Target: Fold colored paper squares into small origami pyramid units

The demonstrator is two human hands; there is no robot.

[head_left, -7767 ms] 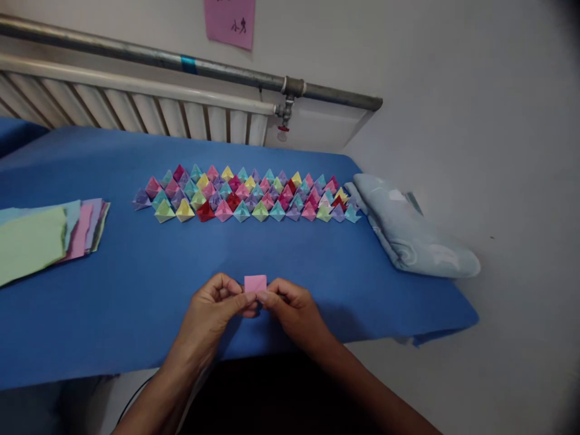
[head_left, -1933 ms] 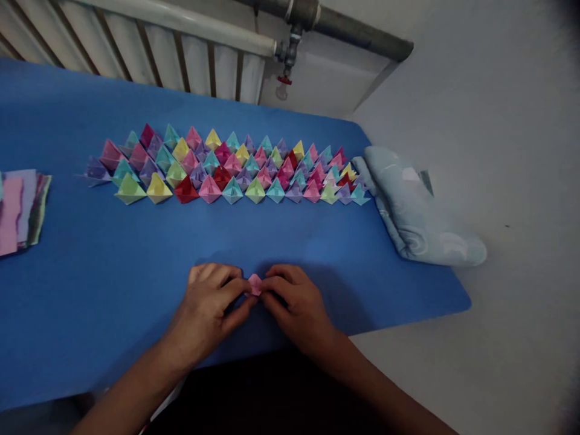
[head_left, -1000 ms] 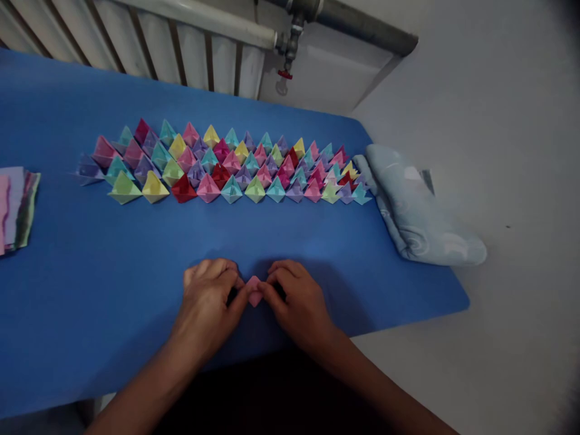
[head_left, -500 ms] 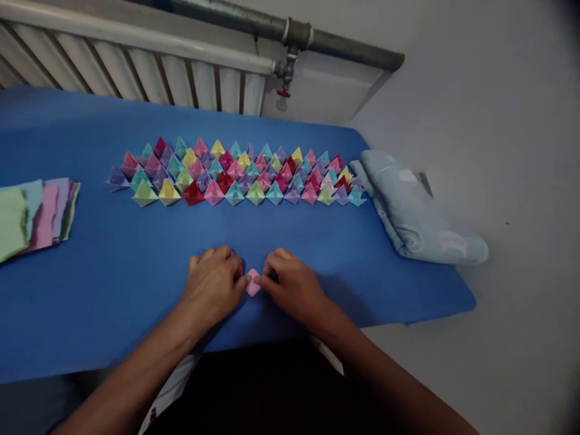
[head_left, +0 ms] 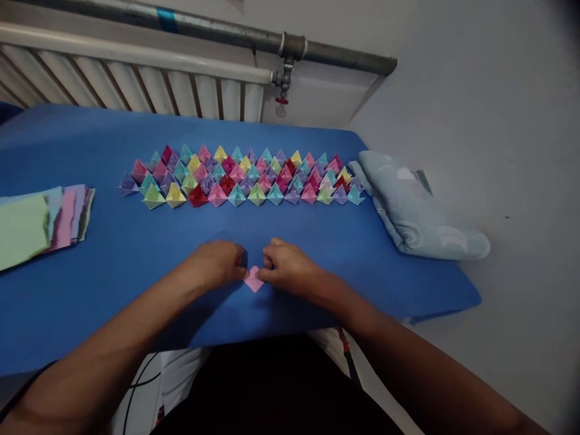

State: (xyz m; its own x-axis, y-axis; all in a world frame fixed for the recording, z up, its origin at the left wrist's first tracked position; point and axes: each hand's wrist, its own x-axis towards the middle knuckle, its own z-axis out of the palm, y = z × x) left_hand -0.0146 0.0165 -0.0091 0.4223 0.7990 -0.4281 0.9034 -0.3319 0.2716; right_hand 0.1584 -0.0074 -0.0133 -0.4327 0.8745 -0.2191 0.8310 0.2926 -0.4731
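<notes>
A small folded pink paper (head_left: 254, 280) lies near the front of the blue table, between my two hands. Its lower end comes to a point. My left hand (head_left: 220, 262) has curled fingers, and its thumb meets the paper's left side. From the right, my right hand (head_left: 289, 264) is closed too, its thumb on the paper's upper right side. The undersides of the fingers are hidden. Beyond my hands stand several rows of folded paper boats (head_left: 236, 194) in pink, yellow, green, purple, red and blue.
At the left lies a stack of coloured paper sheets (head_left: 23, 225). A folded light-blue blanket (head_left: 421, 211) rests at the right by the wall. Behind the blue table (head_left: 190, 226) are a white radiator (head_left: 181, 93) and a metal pipe (head_left: 226, 30) with a red-handled valve (head_left: 281, 100).
The pink paper now shows wider, with a broad pointed lower part. My hands have shifted slightly at its sides, the left wrist more raised. The camera view has tilted a little.
</notes>
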